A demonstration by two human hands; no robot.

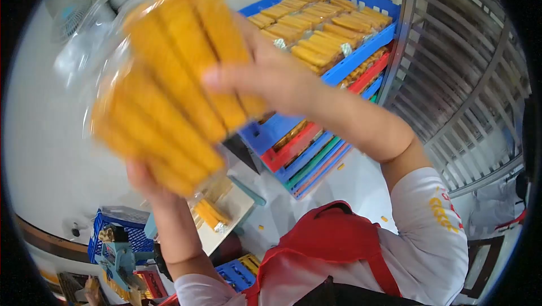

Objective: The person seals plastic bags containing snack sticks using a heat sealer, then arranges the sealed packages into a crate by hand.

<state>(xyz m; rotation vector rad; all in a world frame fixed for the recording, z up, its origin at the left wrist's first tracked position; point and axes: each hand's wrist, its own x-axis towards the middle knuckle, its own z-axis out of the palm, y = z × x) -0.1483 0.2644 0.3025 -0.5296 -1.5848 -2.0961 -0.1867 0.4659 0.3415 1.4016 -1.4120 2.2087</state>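
Right in front of me, close to the camera, are clear plastic bags of thick yellow-orange snack sticks (169,63), blurred by motion. My right hand (268,71) grips the upper sticks, its thumb pressed across them and its other fingers hidden behind. Under the lower sticks (149,131), my left hand (148,182) closes on the bag from below, most of its fingers out of sight. The two bundles lie against each other; whether they are joined I cannot tell. Loose clear plastic (84,52) sticks out at the upper left.
A stack of blue, red and green crates (361,60) stands ahead, the top one filled with bagged sticks (322,46). Below my hands is a small table (234,210) with another bag (210,214) on it. A metal grille (463,63) is at right, a blue crate (107,224) at lower left.
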